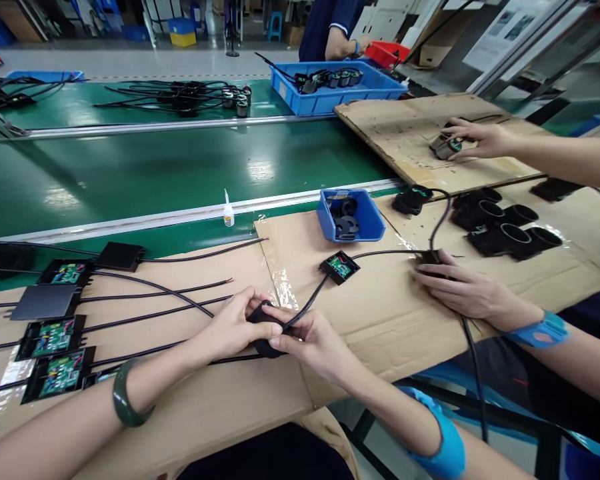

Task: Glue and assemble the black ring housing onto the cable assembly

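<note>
The fingers of both hands close round a small black round housing, which sits between them just above the cardboard-covered desk. The left hand curls over the housing from the left, thumb and fingers wrapped on its top and near side; the right hand pinches it from the right, fingertips pressed on its front edge. Neither hand is nearer, as both touch it. The housing looks matt black, rounded and palm-sized, mostly hidden by the grip. A black cable leaves it on the right and runs up and away to a small open box with a green circuit board, so the long axis of the assembly points away and to the right. Just beyond that stands a blue bin of black parts. To the right, a co-worker's hand rests on another black part, well apart
</note>
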Demonstrator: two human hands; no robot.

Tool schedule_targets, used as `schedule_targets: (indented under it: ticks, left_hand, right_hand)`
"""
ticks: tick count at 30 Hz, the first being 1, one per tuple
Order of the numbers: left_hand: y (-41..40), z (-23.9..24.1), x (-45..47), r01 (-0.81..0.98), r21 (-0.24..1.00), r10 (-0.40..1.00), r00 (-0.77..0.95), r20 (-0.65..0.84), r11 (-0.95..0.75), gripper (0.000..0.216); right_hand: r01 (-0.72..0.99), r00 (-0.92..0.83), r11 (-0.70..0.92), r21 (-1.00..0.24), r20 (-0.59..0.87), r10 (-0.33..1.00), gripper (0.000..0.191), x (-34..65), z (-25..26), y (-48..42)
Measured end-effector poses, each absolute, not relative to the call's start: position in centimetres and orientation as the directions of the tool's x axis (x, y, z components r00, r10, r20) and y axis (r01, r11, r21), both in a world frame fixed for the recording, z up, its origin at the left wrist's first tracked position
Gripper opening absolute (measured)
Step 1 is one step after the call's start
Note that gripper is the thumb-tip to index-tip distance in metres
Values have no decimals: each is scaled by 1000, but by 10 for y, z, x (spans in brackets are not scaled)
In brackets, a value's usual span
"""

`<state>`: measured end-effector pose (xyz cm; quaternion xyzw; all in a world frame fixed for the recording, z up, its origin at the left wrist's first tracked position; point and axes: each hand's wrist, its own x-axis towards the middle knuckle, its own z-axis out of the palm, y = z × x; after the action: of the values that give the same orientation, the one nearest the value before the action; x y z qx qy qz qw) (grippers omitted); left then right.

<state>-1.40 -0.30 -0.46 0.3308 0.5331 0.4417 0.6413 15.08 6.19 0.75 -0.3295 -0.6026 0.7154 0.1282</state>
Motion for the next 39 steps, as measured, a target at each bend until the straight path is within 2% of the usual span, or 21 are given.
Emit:
schedule_targets:
  ticks: [3, 10, 14, 17, 21, 26, 30, 39]
  left_hand:
    - [-5, -7, -13, -178, 915, 931, 17, -364, 361, 50]
    - [-14, -10, -23, -248, 904, 936, 30, -352, 348, 62]
    - [-19, -9, -24, -274, 910, 950, 87, -298, 311, 58]
    - [-20, -11, -19, -194, 948, 967, 86, -241, 253, 54]
    - [-21, -13, -14, 29, 977, 977, 16, -213, 213, 53]
    - [-23, -8, -15, 195, 947, 964, 19, -266, 257, 60]
    - [-21, -4, -15, 320, 907, 953, 37, -300, 273, 64]
    - [-16, 1, -9, 364, 857, 924, -30, -381, 365, 63]
  right_hand:
    - [208, -760, -236, -949, -309, 572, 33, 151, 7, 62]
    - [194, -793, -310, -931, -335, 509, 37, 151, 5, 70]
    - [210, -790, -299, -931, -341, 509, 42, 153, 2, 69]
    - [213, -801, -295, -932, -339, 493, 47, 154, 0, 68]
    - [254, -815, -276, -927, -359, 454, 54, 157, -1, 69]
    - [291, -813, -181, -940, -342, 471, 58, 157, 2, 69]
    - [284, -788, -180, -942, -337, 515, 53, 154, 4, 66]
    - [318, -754, -202, -926, -376, 539, 55, 150, 8, 67]
